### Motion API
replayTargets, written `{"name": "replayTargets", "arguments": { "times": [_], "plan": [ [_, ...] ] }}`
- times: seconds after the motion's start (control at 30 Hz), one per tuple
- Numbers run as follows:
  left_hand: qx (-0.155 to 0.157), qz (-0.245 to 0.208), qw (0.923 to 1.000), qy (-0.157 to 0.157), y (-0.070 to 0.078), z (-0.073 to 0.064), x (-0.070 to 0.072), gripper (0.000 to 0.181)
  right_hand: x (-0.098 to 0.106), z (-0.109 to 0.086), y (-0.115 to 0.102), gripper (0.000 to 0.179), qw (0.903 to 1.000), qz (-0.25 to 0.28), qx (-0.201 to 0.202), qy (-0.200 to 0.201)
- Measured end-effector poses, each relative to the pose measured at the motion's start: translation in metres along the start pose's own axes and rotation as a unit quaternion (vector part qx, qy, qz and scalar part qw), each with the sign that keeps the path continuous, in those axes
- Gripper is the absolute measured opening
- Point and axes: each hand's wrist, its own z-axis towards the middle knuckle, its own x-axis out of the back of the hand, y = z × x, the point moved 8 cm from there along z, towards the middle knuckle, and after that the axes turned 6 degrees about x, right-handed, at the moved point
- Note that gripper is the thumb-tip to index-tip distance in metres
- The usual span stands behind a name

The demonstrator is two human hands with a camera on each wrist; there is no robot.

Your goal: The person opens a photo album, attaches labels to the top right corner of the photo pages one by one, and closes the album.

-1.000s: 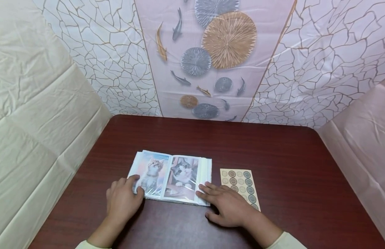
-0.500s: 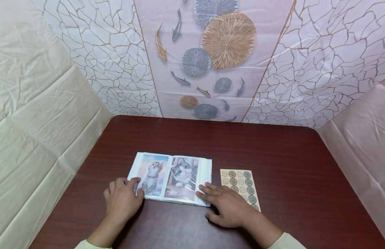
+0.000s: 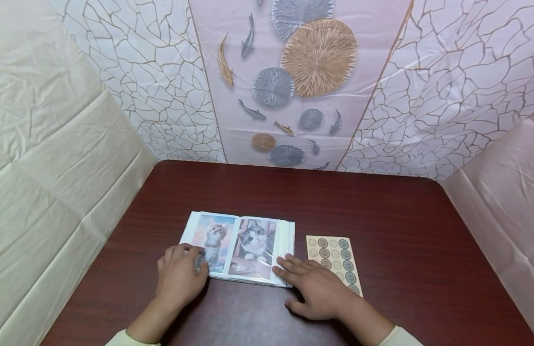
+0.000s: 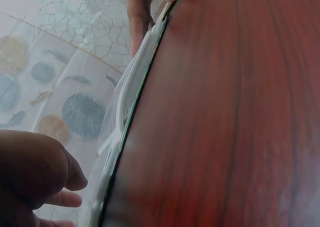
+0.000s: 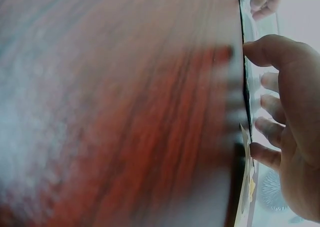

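Observation:
A photo album [image 3: 286, 235] lies spread on the dark red-brown table. Its left page holds a kitten photo [image 3: 213, 240], its right page a photo of a grey-and-white cat [image 3: 254, 242]. My left hand [image 3: 180, 274] is over the lower left corner of the left page, fingers loosely bent. In the left wrist view, thumb and fingers [image 4: 65, 199] stand apart with nothing gripped between them. My right hand [image 3: 316, 288] rests with outstretched fingers on the right page's lower outer edge, its thumb on the table. In the right wrist view, the fingers [image 5: 272, 107] are spread along the album.
A tan sheet of round stickers [image 3: 349, 264] lies right of the album, partly beneath my right hand and forearm in the head view. The table [image 3: 401, 226] runs back to a patterned curtain [image 3: 284, 96]. Pale cloth hangs at both sides.
My left hand has shifted right, farther over the left page. That page, slightly raised at its top a second ago, now lies flatter. The right hand stays put.

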Motion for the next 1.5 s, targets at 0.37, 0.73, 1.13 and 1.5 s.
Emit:
{"name": "replayTargets", "arguments": {
  "times": [0.37,0.73,1.13,1.5],
  "plan": [
    [-0.094,-0.049,0.9939,0.028,0.043,-0.008,0.001,0.020,-0.001,-0.002,-0.001,0.072,0.9999,-0.006,-0.008,0.006],
    [-0.176,-0.127,0.9761,0.008,0.090,-0.022,-0.003,0.019,0.008,-0.009,0.000,0.078,0.9987,-0.017,-0.010,0.047],
    [-0.206,-0.189,0.9589,-0.045,0.116,-0.032,-0.009,0.018,0.022,-0.029,0.016,0.073,0.9975,-0.016,-0.042,0.055],
    [-0.223,-0.247,0.9356,-0.119,0.138,-0.044,-0.019,0.019,0.033,-0.064,0.029,0.069,0.9910,-0.062,-0.054,0.105]
  ]
}}
